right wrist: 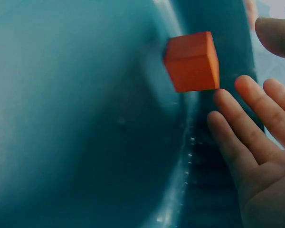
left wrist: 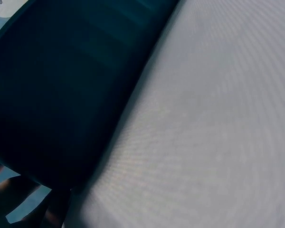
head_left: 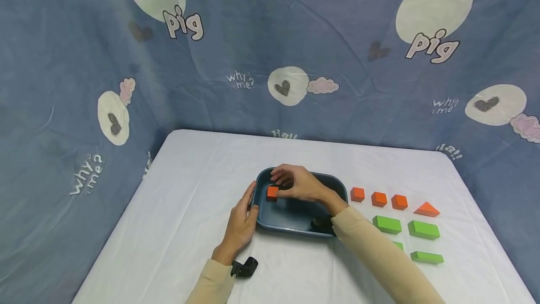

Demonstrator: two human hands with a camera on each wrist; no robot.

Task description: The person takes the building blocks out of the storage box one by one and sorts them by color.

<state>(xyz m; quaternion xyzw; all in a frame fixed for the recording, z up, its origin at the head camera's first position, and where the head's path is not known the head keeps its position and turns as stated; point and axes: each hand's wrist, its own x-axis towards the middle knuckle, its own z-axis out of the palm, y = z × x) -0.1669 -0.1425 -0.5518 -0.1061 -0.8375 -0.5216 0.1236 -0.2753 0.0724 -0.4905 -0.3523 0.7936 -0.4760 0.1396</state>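
A dark blue tray (head_left: 287, 229) lies on the white table. My left hand (head_left: 241, 226) rests against its left end, fingers and thumb along the outer wall; part of those fingers shows dimly in the left wrist view. Inside the tray, close to its left wall, sits an orange cube (head_left: 272, 193). Over the tray, my right hand (head_left: 300, 183) reaches in beside that cube. In the right wrist view its fingers are spread, fingertips right at the orange cube (right wrist: 192, 64), thumb held apart, nothing gripped.
Right of the tray stand three orange cubes (head_left: 378, 199) in a row with an orange triangular block (head_left: 427, 209). Several green blocks (head_left: 423, 230) lie nearer me, one partly hidden by my right sleeve (head_left: 379, 252). A patterned blue cloth (head_left: 236, 116) hangs behind the table.
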